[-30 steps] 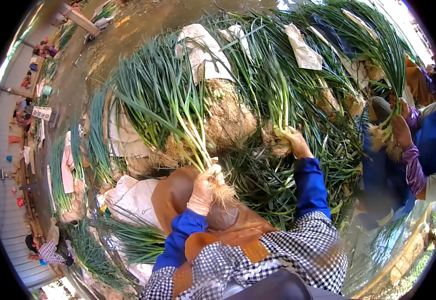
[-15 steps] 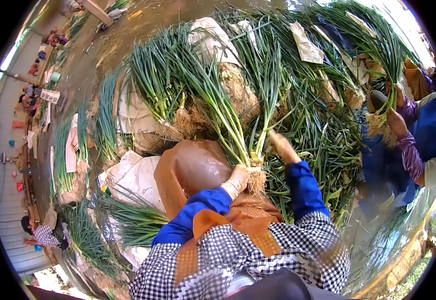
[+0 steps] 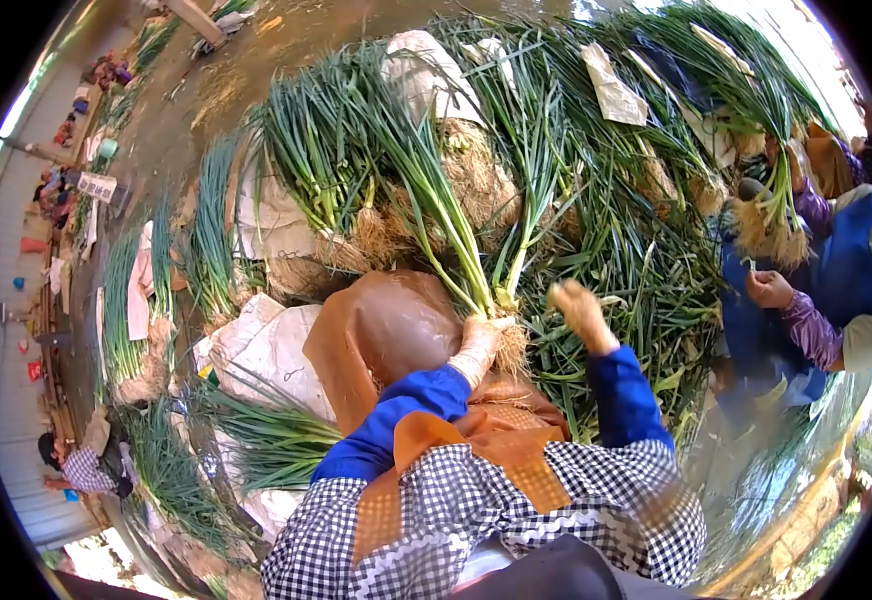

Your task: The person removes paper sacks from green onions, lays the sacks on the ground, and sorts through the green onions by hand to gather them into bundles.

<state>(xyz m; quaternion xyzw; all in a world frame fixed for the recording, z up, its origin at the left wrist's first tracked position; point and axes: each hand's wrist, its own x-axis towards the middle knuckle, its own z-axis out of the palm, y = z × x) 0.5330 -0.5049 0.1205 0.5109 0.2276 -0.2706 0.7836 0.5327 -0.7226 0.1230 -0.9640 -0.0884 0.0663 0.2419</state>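
Note:
Long green stalks with pale, stringy roots are gripped low down by my left hand, above my lap and its brown apron. The roots stick out at the right of that hand. My right hand is a little to the right of the stalks, apart from them, with its fingers curled; whether anything small is in them is hidden. Under and behind it lies a heap of loose green leaves. Beyond my lap, more rooted bundles lie beside a pale sack.
At the right, a co-worker's hand is below a bunch with roots. White sacks and another green bundle are at my left. A person in checked clothing is at the far lower left. Wet ground stretches behind.
My left hand brought its stalks rightward beside others, and they now stand together in it. My right hand let go of its stalks and moved away. The co-worker's near hand has dropped from their bunch.

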